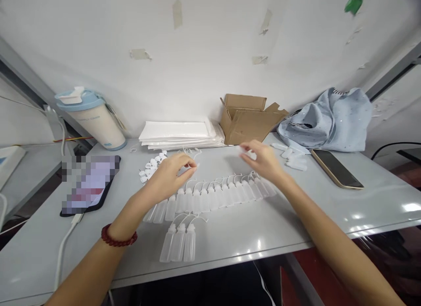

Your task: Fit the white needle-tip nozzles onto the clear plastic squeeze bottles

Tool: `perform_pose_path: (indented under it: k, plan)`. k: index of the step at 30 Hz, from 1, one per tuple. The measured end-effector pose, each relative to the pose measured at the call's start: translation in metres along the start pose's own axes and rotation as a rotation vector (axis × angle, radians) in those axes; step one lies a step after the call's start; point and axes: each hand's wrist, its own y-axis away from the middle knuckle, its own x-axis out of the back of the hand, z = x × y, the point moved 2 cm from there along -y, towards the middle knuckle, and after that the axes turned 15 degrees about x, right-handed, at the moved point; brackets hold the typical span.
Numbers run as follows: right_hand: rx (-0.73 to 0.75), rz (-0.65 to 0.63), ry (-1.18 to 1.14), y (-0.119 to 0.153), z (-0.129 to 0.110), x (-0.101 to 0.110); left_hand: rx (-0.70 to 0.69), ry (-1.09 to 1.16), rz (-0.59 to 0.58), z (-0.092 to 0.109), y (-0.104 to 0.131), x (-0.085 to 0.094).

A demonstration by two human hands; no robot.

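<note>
My left hand point(173, 173) is above the left end of a row of small translucent squeeze bottles point(213, 197), each topped with a thin, curved white piece. Its thumb and index finger pinch together; what lies between them is too small to name. My right hand point(262, 160) hovers over the row's right end, fingertips closed around a small whitish piece I cannot make out. Nearer the front edge lie three more bottles point(178, 243) side by side. White caps point(151, 165) are heaped beside my left hand, and thin white pieces point(192, 151) lie just behind it.
Along the wall stand a blue-lidded tumbler point(98, 124), stacked white envelopes point(177, 132), an open cardboard box point(250, 126) and a light blue cloth bag point(329, 121). Translucent pieces point(294, 160) lie near a dark phone point(337, 169). A lit phone point(90, 183) with a cable lies left.
</note>
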Motion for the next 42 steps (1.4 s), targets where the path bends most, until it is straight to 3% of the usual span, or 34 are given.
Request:
perform_pose_path:
  k: [4, 7, 19, 24, 27, 31, 33, 36, 38, 42]
  plan:
    - [0.235, 0.08, -0.474, 0.001, -0.067, -0.009, 0.013, 0.117, 0.005, 0.012, 0.006, -0.005]
    - [0.288, 0.086, -0.568, 0.007, -0.085, -0.01, -0.01, 0.182, -0.011, 0.019, 0.01, -0.011]
    - [0.33, 0.093, -0.544, 0.012, -0.08, -0.015, -0.057, 0.219, 0.021, 0.024, 0.016, -0.028]
    - [0.37, 0.085, -0.555, 0.015, -0.081, -0.014, -0.078, 0.223, 0.084, 0.027, 0.018, -0.031]
    - [0.348, 0.094, -0.534, 0.015, -0.082, -0.014, -0.021, 0.253, 0.119, 0.029, 0.018, -0.029]
    - [0.306, 0.118, -0.49, 0.016, -0.082, -0.015, 0.104, 0.281, 0.083, 0.027, 0.019, -0.029]
    - [0.308, 0.136, -0.484, 0.017, -0.081, -0.016, 0.039, 0.23, 0.14, 0.025, 0.02, -0.032]
    - [0.266, 0.165, -0.493, 0.018, -0.079, -0.013, -0.214, 0.038, 0.34, 0.024, 0.022, -0.036]
    - [0.199, 0.176, -0.521, 0.017, -0.078, -0.011, -0.344, -0.091, 0.404, 0.024, 0.023, -0.039]
    - [0.002, 0.209, -0.688, 0.017, -0.075, -0.01, -0.362, -0.17, 0.328, 0.023, 0.022, -0.043]
